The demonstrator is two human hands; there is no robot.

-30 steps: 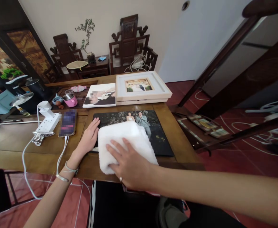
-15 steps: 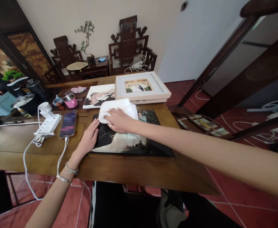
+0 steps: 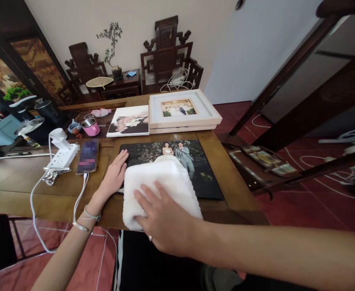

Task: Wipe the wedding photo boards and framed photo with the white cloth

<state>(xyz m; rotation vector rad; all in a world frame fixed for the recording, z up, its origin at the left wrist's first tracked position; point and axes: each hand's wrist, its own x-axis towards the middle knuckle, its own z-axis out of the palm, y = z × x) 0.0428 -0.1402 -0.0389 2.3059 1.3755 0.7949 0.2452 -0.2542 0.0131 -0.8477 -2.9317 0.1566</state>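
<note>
A dark photo panel (image 3: 209, 178) showing a couple lies flat on the wooden table (image 3: 238, 169). My left hand (image 3: 116, 171) rests at the panel's left edge, its fingers stretched out and holding nothing. Under my right hand (image 3: 168, 220) is a folded white cloth (image 3: 162, 178), which the fingers press from above. The cloth covers the lower left part of the panel and reaches past its near edge.
Behind the panel are a white photo board (image 3: 129, 121) and a framed picture (image 3: 185, 113). To the left stand a phone (image 3: 87, 157) with its cable, a white power strip (image 3: 64, 155) and a pink cup (image 3: 91, 127). Chairs are against the wall.
My right hand has moved with the cloth from the panel's far left corner toward me, over the near edge. The couple in the photo is now uncovered. My left hand has stayed in place.
</note>
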